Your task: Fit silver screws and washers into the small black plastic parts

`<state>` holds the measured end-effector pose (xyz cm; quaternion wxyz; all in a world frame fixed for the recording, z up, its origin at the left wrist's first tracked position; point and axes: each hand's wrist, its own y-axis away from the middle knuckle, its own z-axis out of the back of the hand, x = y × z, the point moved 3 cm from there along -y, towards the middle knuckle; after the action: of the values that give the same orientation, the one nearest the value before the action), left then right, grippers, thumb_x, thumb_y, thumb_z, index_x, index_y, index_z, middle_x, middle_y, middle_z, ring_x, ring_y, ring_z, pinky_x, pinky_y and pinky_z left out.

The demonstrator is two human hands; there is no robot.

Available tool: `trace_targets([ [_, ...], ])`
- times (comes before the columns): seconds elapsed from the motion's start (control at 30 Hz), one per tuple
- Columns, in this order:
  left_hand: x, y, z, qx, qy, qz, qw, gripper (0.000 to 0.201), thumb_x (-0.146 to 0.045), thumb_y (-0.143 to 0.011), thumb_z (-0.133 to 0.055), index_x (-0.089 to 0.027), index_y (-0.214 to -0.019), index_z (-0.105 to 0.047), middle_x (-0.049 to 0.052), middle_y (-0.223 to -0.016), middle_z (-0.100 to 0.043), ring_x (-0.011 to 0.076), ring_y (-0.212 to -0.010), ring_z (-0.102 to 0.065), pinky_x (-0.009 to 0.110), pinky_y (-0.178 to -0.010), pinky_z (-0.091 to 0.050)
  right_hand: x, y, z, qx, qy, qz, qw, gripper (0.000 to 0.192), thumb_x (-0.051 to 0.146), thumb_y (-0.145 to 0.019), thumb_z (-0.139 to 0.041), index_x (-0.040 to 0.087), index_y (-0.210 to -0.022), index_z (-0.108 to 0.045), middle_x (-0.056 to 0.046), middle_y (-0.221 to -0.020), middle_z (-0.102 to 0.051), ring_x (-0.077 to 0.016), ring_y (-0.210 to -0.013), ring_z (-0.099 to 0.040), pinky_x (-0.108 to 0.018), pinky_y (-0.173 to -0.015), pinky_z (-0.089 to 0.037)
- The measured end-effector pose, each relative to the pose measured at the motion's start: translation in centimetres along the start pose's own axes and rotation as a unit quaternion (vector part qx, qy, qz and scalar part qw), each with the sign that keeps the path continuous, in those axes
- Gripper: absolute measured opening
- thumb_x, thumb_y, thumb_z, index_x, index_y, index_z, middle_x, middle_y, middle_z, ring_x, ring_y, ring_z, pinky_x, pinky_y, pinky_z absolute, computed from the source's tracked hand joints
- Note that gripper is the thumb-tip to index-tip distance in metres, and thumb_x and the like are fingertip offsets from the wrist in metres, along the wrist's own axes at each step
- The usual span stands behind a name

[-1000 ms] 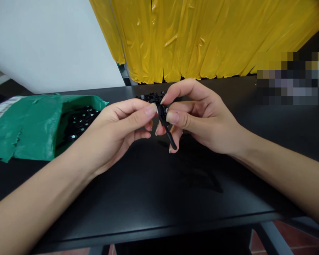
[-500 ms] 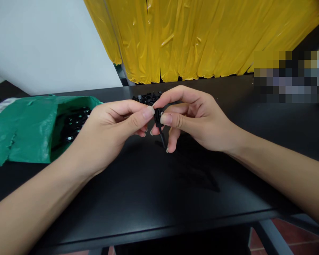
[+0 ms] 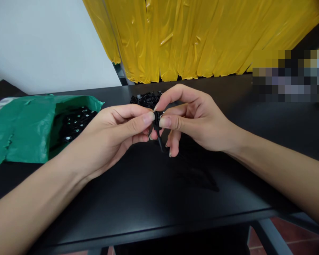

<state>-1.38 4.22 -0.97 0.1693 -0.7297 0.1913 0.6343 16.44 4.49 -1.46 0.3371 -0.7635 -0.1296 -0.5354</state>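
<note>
Both hands meet over the black table and pinch a small black part with a thin stem [image 3: 160,139] that points down. My left hand [image 3: 119,129] grips its upper left side between thumb and forefinger. From the right, my right hand [image 3: 194,118] holds the same part between thumb and forefinger, its lower fingers curled below near the stem. The fingertips cover much of the part, so its exact kind cannot be made out. Just behind the hands lies a pile of small black pieces [image 3: 145,99].
A torn green plastic bag [image 3: 29,127] on the left holds several black pieces with shiny round spots. Yellow plastic sheeting [image 3: 180,39] hangs behind the black table [image 3: 149,198], beside a white panel [image 3: 53,42]. A blurred-out patch covers the far right.
My left hand has shifted slightly down and right around the part. The part's stem has turned a little, with its lower end now further left. The right hand has barely moved.
</note>
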Motion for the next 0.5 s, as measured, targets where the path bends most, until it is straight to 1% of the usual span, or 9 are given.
trace_targets([
  [0.13, -0.03, 0.23, 0.03, -0.005, 0.026, 0.027, 0.999, 0.011, -0.029, -0.084, -0.085, -0.019, -0.087, -0.081, 0.001, -0.084, -0.073, 0.0112, -0.078, -0.068, 0.017, -0.074, -0.062, -0.03, -0.05, -0.06, 0.012, -0.005, -0.007, 1.0, 0.023, 0.024, -0.092, -0.076, 0.016, -0.105, -0.059, 0.003, -0.081, -0.074, -0.0125, -0.072, -0.078, -0.015, -0.054, -0.063],
  [0.23, -0.19, 0.26, -0.01, -0.023, 0.041, 0.027, 0.999, 0.015, -0.024, -0.08, -0.088, -0.021, -0.093, -0.082, 0.0, -0.087, -0.074, 0.0105, -0.076, -0.068, 0.016, -0.072, -0.062, 0.01, -0.05, -0.07, 0.009, -0.003, -0.001, 1.0, 0.025, 0.025, -0.092, -0.077, 0.016, -0.106, -0.058, 0.003, -0.084, -0.075, -0.0116, -0.073, -0.078, -0.015, -0.056, -0.063],
  [0.3, -0.31, 0.2, -0.09, -0.033, 0.037, 0.024, 0.998, 0.016, -0.026, -0.08, -0.087, -0.023, -0.095, -0.083, 0.0, -0.087, -0.075, 0.0109, -0.075, -0.068, 0.017, -0.071, -0.062, 0.06, -0.06, -0.01, 0.005, 0.002, 0.008, 1.0, 0.026, 0.025, -0.091, -0.077, 0.015, -0.106, -0.058, 0.003, -0.082, -0.074, -0.0117, -0.071, -0.077, -0.014, -0.054, -0.062],
  [0.4, -0.52, 0.07, -0.19, -0.042, -0.004, -0.012, 0.999, 0.012, -0.035, -0.084, -0.084, -0.024, -0.088, -0.082, -0.001, -0.079, -0.074, 0.0106, -0.071, -0.066, 0.017, -0.067, -0.058, 0.09, -0.07, 0.07, 0.001, 0.012, 0.019, 1.0, 0.026, 0.023, -0.091, -0.077, 0.015, -0.107, -0.059, 0.003, -0.082, -0.074, -0.0117, -0.069, -0.077, -0.014, -0.051, -0.061],
  [0.5, -0.6, 0.05, -0.1, -0.058, -0.076, -0.067, 0.993, 0.017, -0.036, -0.087, -0.081, -0.022, -0.077, -0.079, -0.002, -0.073, -0.071, 0.0103, -0.069, -0.065, 0.018, -0.065, -0.055, -0.02, -0.04, 0.06, -0.002, 0.019, 0.02, 1.0, 0.025, 0.023, -0.091, -0.077, 0.016, -0.107, -0.059, 0.002, -0.084, -0.075, -0.0112, -0.069, -0.076, -0.014, -0.051, -0.061],
])
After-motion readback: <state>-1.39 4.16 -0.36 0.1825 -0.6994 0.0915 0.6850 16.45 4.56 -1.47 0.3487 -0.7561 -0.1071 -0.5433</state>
